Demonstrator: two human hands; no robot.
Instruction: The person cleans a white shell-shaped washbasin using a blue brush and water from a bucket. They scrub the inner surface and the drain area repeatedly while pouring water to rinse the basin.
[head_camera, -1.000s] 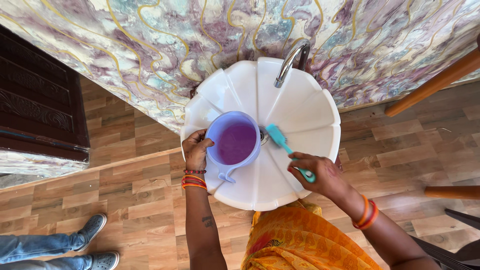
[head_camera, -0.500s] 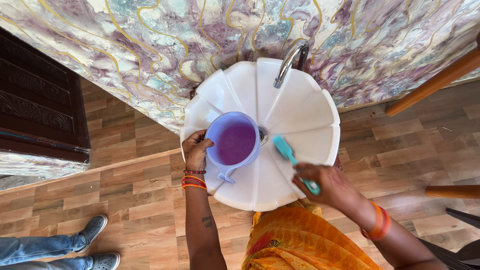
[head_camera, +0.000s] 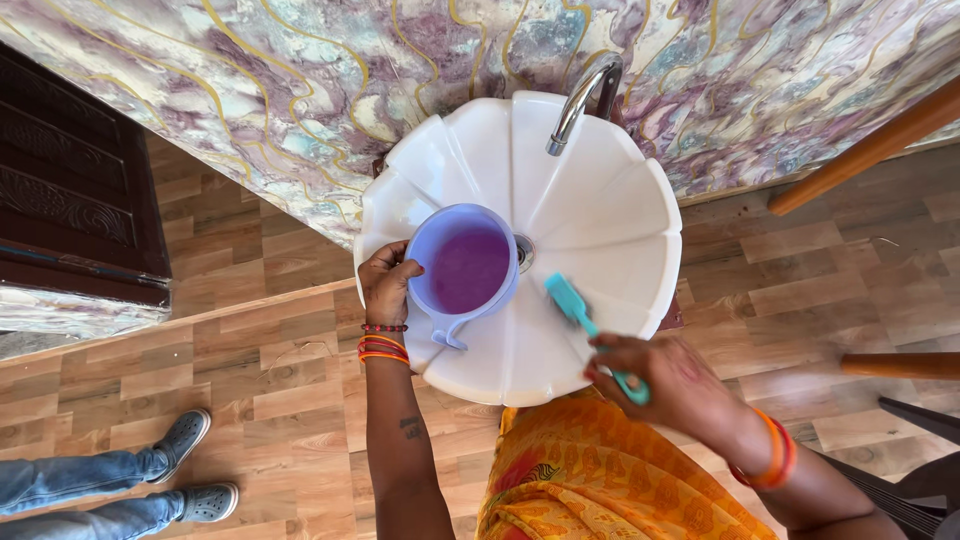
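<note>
A white scalloped wash basin (head_camera: 600, 230) hangs on a marbled wall. My left hand (head_camera: 386, 283) grips the rim of a lilac plastic mug (head_camera: 465, 268) that rests inside the basin on its left side, with purple liquid in it and its handle toward me. My right hand (head_camera: 665, 382) holds a teal scrub brush (head_camera: 577, 310) by the handle. The brush head lies against the basin's near right slope, right of the drain (head_camera: 524, 252).
A chrome tap (head_camera: 580, 95) arches over the basin's back. Another person's jeans and grey shoes (head_camera: 185, 470) are at the lower left on the wood-pattern floor. Wooden poles (head_camera: 870, 150) cross the right side, and a dark carved door (head_camera: 70, 190) stands left.
My right hand has drawn the brush from beside the drain down and toward me along the basin's near right slope. The left hand and mug stay put.
</note>
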